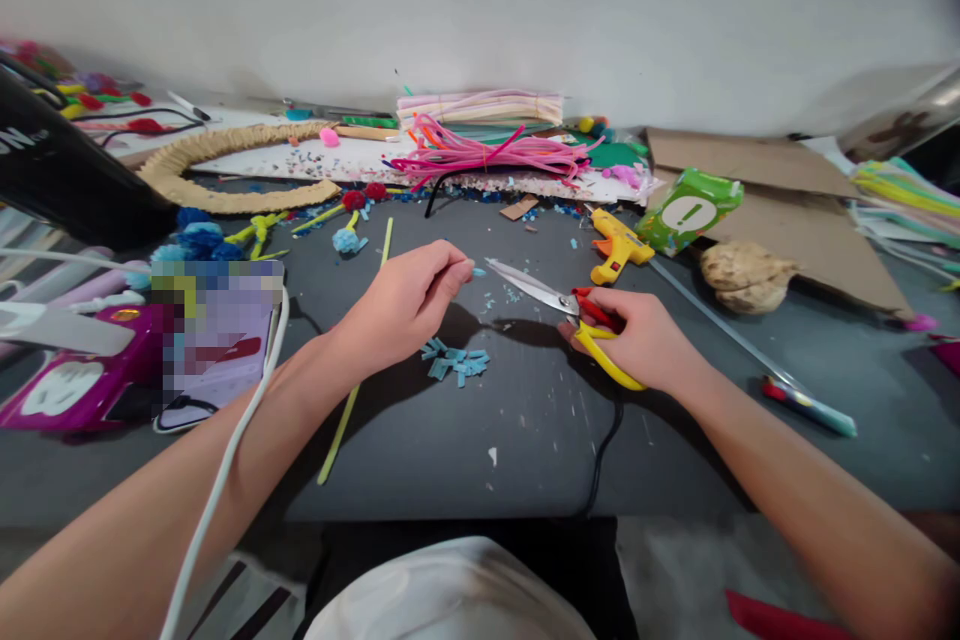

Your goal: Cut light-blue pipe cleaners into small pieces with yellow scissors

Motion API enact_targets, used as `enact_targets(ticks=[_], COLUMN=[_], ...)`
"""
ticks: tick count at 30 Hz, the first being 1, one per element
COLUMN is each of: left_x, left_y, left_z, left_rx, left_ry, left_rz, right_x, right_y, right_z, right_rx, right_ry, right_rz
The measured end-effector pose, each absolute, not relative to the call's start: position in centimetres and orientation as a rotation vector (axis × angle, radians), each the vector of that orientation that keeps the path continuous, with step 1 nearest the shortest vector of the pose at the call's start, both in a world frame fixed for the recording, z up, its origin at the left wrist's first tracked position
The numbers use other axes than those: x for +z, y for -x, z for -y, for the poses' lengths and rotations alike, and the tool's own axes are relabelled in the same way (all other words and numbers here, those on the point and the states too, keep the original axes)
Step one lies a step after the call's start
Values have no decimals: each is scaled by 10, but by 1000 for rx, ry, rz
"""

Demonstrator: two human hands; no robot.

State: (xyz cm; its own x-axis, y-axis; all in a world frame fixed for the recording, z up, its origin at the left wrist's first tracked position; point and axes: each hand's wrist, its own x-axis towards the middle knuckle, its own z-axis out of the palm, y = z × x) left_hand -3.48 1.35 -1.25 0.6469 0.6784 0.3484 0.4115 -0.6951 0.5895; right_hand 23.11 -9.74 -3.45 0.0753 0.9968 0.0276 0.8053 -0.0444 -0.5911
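Note:
Between the thumb and forefinger of my left hand (pixel 420 292) is a small light blue strip (pixel 479 272), pinched so that only its end shows. My right hand (pixel 646 335) grips scissors (pixel 529 285) with red and yellow handles. Their blades look nearly closed, and the tips point at the blue strip, a short gap away. On the grey table below my left hand lies a small pile of blue cut pieces (pixel 459 362). Tiny blue snippets (pixel 513 295) are scattered under the blades. A yellow-green pipe cleaner (pixel 339 435) passes beneath my left wrist.
A yellow glue gun (pixel 619 245) lies beyond my right hand, near a green packet (pixel 694 208) and cardboard (pixel 810 245). Pink pipe cleaners (pixel 487 155) are bundled at the back. On the left are a phone (pixel 240 320), a black cylinder (pixel 75 160) and a white cable (pixel 232 450) crossing my forearm.

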Motion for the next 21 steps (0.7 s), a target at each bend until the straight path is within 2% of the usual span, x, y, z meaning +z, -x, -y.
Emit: enact_targets(ticks=[9, 21], left_x=[-11, -11], left_y=[36, 35], left_z=[-13, -13], left_rx=[758, 753], left_ry=[-2395, -2399], left_rz=[-846, -855], right_x=[-38, -33], right_y=[-233, -232], right_z=[98, 96], right_rx=[580, 460], right_ry=[1917, 1933], right_rz=[1803, 1880])
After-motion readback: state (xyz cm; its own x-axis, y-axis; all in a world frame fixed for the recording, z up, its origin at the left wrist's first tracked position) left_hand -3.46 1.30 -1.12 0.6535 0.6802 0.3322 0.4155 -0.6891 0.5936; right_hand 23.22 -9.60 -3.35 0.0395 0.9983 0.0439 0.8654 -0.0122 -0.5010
